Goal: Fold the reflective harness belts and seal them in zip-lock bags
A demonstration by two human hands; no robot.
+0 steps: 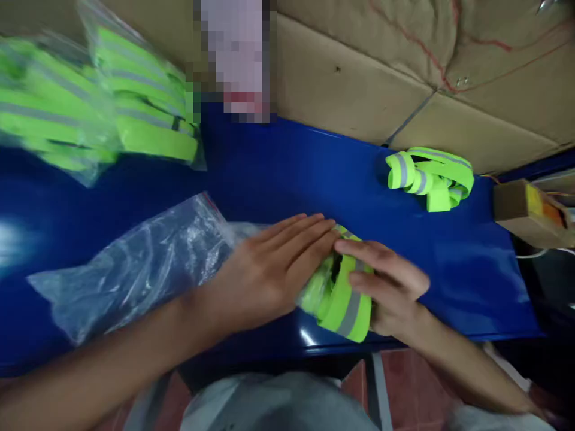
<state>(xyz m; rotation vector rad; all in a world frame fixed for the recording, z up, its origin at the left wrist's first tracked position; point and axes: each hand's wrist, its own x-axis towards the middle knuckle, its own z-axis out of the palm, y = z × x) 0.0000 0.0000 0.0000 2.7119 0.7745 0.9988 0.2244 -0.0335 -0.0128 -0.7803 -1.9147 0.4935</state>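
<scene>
Table (287, 161): glossy blue top beneath the held strap; cardboard (354, 90) stands beyond that strap.
Packed straps (108, 105): yellow-green with grey bands, in clear plastic; left of and beyond the held strap, well apart.
Clear bag (135, 263): slack and wrinkled, left of the held strap, passing out of sight behind the left hand. Caution: thin film may crease or tear if pulled sharply or pinned under the palm.
Left hand (274, 269): forearm enters from lower left; fingers straight, close together, laid over the left part of the held strap. Thumb hidden; whether it grips cannot be told.
Held strap (350, 305): looped, yellow-green with grey band, between both hands; clear film seems to cover its left part. Caution: loops may spring apart if finger pressure drops, or snag the film if forced.
Right hand (390, 287): forearm enters from lower right; fingers half bent over the held strap's right side, apparently gripping it. Thumb hidden.
Loose strap (438, 197): coiled, right of and beyond the held strap, well apart.
Small box (516, 209): farthest right of the held strap.
</scene>
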